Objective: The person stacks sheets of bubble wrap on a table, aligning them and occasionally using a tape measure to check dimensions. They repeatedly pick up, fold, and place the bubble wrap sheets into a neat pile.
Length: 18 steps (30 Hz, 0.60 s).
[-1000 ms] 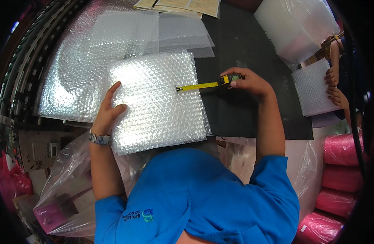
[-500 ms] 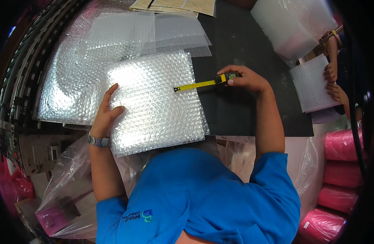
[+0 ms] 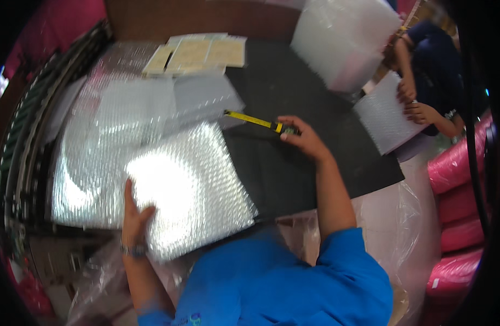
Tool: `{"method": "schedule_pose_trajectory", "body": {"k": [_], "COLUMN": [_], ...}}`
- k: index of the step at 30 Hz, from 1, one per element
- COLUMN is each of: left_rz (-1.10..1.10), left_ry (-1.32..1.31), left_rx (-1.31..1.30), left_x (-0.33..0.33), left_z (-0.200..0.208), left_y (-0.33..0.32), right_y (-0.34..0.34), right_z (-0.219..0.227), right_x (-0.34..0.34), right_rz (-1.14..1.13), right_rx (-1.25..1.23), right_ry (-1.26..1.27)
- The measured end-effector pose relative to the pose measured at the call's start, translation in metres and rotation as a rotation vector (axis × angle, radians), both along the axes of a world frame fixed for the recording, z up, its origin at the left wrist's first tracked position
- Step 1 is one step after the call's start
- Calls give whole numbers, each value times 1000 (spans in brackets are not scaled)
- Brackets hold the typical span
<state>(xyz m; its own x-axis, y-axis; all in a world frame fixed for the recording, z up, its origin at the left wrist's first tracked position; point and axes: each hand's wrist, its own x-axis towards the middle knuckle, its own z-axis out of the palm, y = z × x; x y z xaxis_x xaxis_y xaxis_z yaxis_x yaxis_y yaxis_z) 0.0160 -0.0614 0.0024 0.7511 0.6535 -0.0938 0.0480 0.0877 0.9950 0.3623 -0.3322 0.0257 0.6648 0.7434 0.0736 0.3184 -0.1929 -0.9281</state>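
Observation:
My left hand (image 3: 134,221) grips the left edge of a square bubble wrap sheet (image 3: 206,187), thumb on top and index finger along the side; its other fingers are hidden. The sheet lies tilted in front of me, shining brightly in the middle. My right hand (image 3: 307,140) is closed around a yellow and black tape measure (image 3: 278,127). A short length of yellow blade sticks out to the left, its end hook over the far bubble wrap pieces, beyond the sheet's top edge. A large bubble wrap layer (image 3: 79,179) spreads under and left of the sheet.
Papers (image 3: 206,53) with a pen lie at the far side of the black tabletop (image 3: 282,185). A translucent stack (image 3: 337,38) stands far right. Beside it, another person's hands (image 3: 418,111) rest on a bubble wrap piece (image 3: 381,117). Pink wrapped rolls (image 3: 459,198) are piled at right.
My view has shifted and turned. The bubble wrap sheet now sits tilted, and the tape's end has left its surface, pointing past its far edge. Both hands keep their hold.

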Motion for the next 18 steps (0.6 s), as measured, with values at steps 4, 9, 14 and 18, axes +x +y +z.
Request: {"method": "schedule_pose_trajectory", "body": {"k": [4,9,14,18], "left_rz": [116,149,215,215], "left_ry": [-108,-119,-204,-268], "left_rx": [-136,-182,-23,91], "left_x": [3,5,18,23], "left_z": [16,8,11,7], "left_y": [-19,-20,-44,-59], "right_y": [-34,-46,-4,25], "right_z": [-27,-36,-29,-34], "right_x": [0,-24,-74,-114], "right_rz": [-466,-613,23,278], "right_rx": [-348,-542,55,307], "right_ry": [-511,-811,243,474]}}
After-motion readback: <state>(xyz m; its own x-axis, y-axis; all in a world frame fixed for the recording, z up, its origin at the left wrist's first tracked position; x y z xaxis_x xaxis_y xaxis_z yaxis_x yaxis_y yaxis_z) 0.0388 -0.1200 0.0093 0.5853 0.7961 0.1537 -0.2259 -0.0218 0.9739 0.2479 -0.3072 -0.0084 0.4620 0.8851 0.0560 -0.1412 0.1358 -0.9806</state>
